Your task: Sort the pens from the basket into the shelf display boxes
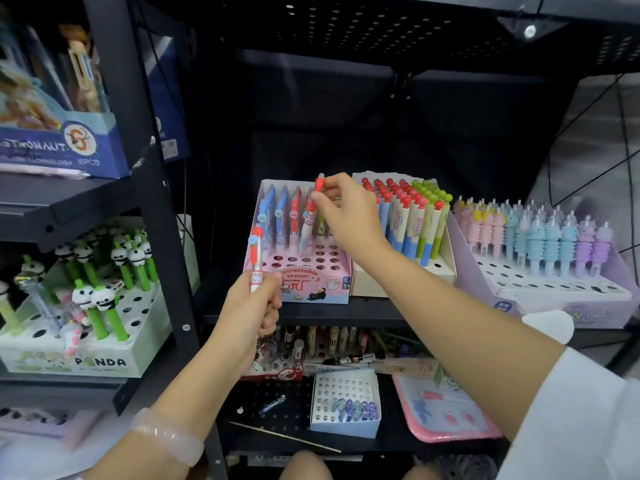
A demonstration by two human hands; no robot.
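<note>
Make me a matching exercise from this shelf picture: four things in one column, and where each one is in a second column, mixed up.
Things:
1. red-capped pen
2. red and white pen
3. panda pens
4. pink tray

Places:
A. lower shelf, far right
B. held upright in the left hand
C. pinched by the right hand over the pink display box
D. green-and-white box on the left-hand shelf unit

Pairs: 1-C, 2-B, 3-D, 4-A

pink display box [313, 284] with blue base, red-capped white pen [309, 216], green panda pens [104, 306], pale pink bracelet [169, 436]
</note>
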